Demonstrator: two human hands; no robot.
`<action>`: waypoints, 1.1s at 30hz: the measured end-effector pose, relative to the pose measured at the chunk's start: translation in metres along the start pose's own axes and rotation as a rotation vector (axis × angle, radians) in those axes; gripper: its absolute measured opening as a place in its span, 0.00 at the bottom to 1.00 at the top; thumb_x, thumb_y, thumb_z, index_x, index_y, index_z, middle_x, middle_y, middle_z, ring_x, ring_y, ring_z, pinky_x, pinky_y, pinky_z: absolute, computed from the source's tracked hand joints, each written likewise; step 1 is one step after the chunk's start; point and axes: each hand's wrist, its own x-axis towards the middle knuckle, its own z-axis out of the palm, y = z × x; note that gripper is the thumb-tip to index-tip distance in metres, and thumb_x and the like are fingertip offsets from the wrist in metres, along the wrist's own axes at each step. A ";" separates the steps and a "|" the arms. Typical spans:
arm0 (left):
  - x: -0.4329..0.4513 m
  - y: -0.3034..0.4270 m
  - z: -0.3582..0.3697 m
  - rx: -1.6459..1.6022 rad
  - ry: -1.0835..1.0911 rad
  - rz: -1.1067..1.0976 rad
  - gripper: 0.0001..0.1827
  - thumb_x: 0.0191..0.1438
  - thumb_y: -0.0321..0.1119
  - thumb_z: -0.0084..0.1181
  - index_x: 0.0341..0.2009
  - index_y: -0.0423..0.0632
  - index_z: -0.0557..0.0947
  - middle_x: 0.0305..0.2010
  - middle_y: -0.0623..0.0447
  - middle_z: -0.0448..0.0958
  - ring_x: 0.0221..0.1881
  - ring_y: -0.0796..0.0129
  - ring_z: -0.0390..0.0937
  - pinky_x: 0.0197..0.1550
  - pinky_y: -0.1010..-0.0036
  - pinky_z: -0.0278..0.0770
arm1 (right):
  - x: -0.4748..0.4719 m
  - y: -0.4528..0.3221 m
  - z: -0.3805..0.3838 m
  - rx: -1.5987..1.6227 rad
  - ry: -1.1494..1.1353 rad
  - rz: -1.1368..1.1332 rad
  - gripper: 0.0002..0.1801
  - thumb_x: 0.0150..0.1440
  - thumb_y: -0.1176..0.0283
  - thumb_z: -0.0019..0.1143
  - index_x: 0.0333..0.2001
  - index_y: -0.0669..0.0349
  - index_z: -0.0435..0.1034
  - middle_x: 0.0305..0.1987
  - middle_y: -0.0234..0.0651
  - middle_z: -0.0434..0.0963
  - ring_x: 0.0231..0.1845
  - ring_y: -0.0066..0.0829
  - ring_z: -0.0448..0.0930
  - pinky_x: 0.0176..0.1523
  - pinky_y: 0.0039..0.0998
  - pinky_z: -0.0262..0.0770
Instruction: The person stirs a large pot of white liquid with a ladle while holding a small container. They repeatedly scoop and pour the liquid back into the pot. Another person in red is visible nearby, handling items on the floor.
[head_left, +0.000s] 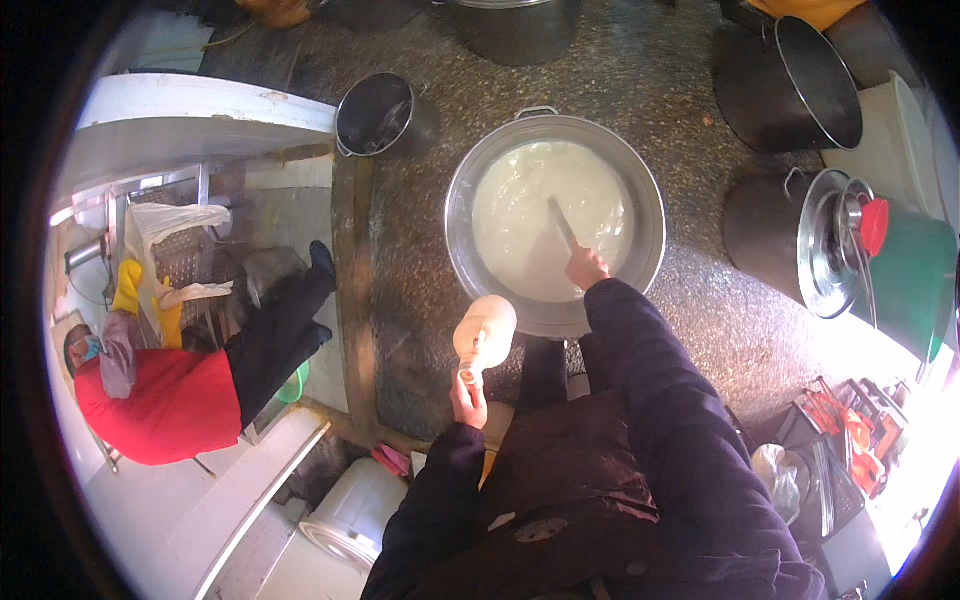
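Before me stands a wide metal pot (459, 225) with loop handles, holding a milky white liquid (517, 195). My right hand (587, 268) is over the near part of the pot, gripping a long flat grey utensil (562, 223), perhaps a blade or paddle. Its far end points into the middle of the liquid; whether it dips below the surface is hard to tell. My left hand (469, 405) holds a pale rounded bottle-like container (487, 326) by its narrow end, just outside the pot's near-left rim. What that container holds is not visible.
A small dark pot (375, 112) stands at upper left; larger pots (787, 90) stand on the right, one with ladles (851, 210). Beyond the doorway a person in a red garment (165, 397) wears yellow gloves. A white lidded bucket (356, 510) is at lower left on the wet pebbled floor (697, 187).
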 end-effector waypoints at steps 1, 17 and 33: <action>0.000 0.000 0.000 -0.005 0.006 0.014 0.18 0.61 0.39 0.45 0.47 0.36 0.68 0.36 0.35 0.73 0.35 0.41 0.74 0.36 0.59 0.71 | -0.005 0.003 0.005 -0.035 0.015 0.016 0.32 0.53 0.67 0.44 0.63 0.47 0.55 0.32 0.46 0.78 0.33 0.50 0.81 0.33 0.49 0.77; 0.013 0.017 0.007 -0.057 0.007 0.026 0.14 0.62 0.36 0.48 0.45 0.39 0.69 0.29 0.48 0.71 0.28 0.65 0.71 0.32 0.70 0.70 | -0.069 0.048 0.054 0.159 0.055 0.027 0.34 0.51 0.68 0.46 0.64 0.49 0.54 0.33 0.53 0.78 0.34 0.54 0.81 0.37 0.48 0.78; 0.039 0.059 0.014 -0.170 -0.086 -0.136 0.15 0.63 0.38 0.47 0.47 0.40 0.70 0.33 0.50 0.73 0.33 0.71 0.72 0.32 0.75 0.69 | -0.161 0.083 -0.008 0.387 -0.134 0.029 0.38 0.49 0.68 0.52 0.64 0.61 0.53 0.29 0.55 0.78 0.33 0.53 0.80 0.39 0.46 0.76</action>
